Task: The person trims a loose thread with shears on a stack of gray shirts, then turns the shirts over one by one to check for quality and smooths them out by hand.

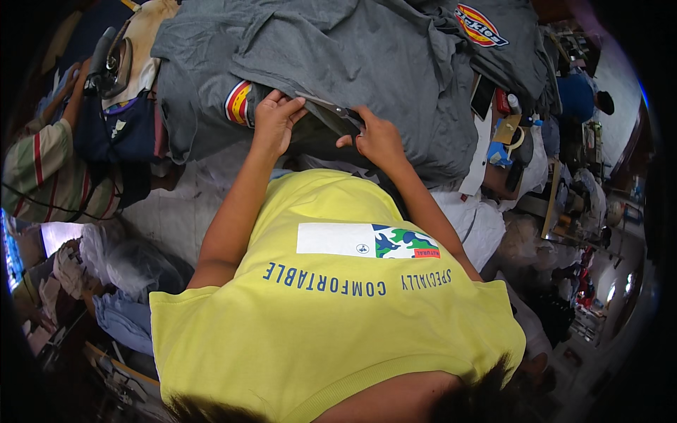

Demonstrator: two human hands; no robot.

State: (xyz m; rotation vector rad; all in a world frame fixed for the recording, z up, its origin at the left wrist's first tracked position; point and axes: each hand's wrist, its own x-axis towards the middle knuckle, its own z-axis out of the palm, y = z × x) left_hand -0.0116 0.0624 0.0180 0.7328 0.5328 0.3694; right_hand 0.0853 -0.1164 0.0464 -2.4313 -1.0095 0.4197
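Grey T-shirts (331,53) lie heaped on the table in front of me, with red and yellow printed patches showing. My left hand (273,125) pinches the near edge of the grey cloth between thumb and fingers, beside one patch (240,103). My right hand (381,139) grips a pair of scissors (321,101) by dark handles. The blades point left along the cloth edge, their tips close to my left fingertips. Whether they are cutting a thread or the cloth cannot be made out.
On the left, another person's striped sleeve (42,162) and arm reach near an iron (116,70). To the right lie a dark phone-like slab (482,96), a tape roll (517,138) and small items. Clear plastic (120,257) and blue cloth (123,317) are at lower left.
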